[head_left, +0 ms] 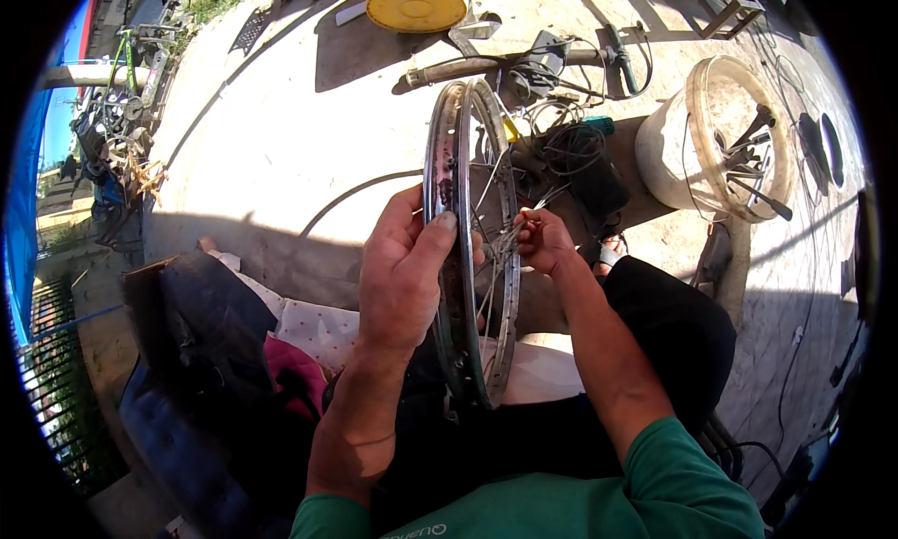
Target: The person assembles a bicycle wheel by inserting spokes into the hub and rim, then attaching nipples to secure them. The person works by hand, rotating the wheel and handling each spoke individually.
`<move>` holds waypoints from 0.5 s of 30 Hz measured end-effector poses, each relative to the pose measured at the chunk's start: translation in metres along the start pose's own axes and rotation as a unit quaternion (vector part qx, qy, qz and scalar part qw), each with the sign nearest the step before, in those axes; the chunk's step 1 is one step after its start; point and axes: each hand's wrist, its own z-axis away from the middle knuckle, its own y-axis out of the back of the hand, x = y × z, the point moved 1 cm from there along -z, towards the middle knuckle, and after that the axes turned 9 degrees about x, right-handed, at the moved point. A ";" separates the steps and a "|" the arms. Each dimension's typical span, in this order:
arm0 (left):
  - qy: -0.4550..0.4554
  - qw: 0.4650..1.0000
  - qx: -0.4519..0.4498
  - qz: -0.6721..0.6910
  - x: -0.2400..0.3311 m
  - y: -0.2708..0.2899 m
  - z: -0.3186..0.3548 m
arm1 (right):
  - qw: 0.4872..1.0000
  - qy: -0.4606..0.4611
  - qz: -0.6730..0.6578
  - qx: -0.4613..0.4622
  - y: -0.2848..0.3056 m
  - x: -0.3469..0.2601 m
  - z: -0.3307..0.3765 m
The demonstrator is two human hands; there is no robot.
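A metal bicycle wheel rim stands upright and edge-on in front of me, its lower part at my lap. My left hand grips the rim's left side, thumb over the outer face and fingers wrapped behind. On the other side my right hand is closed, fingertips pinched at the thin spokes near the wheel's middle. Several loose-looking spokes reach past my fingers. Which spoke I pinch is too small to make out, and the hub is mostly hidden.
At the right a dirty white bucket lies tilted with tools inside. Black cables heap beyond the wheel, near a long metal pipe. A yellow container stands far ahead. Bicycle parts pile up at left, beyond a dark blue cushion.
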 end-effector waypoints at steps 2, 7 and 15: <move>-0.010 1.000 0.003 -0.008 0.000 0.000 -0.001 | 1.000 0.010 -0.004 -0.006 0.004 0.002 -0.004; 0.004 1.000 0.009 -0.004 0.003 -0.001 0.000 | 0.997 0.022 -0.062 -0.051 0.012 0.008 -0.009; 0.001 1.000 0.012 -0.014 0.002 -0.003 -0.001 | 0.983 0.011 -0.152 -0.104 0.029 0.010 -0.018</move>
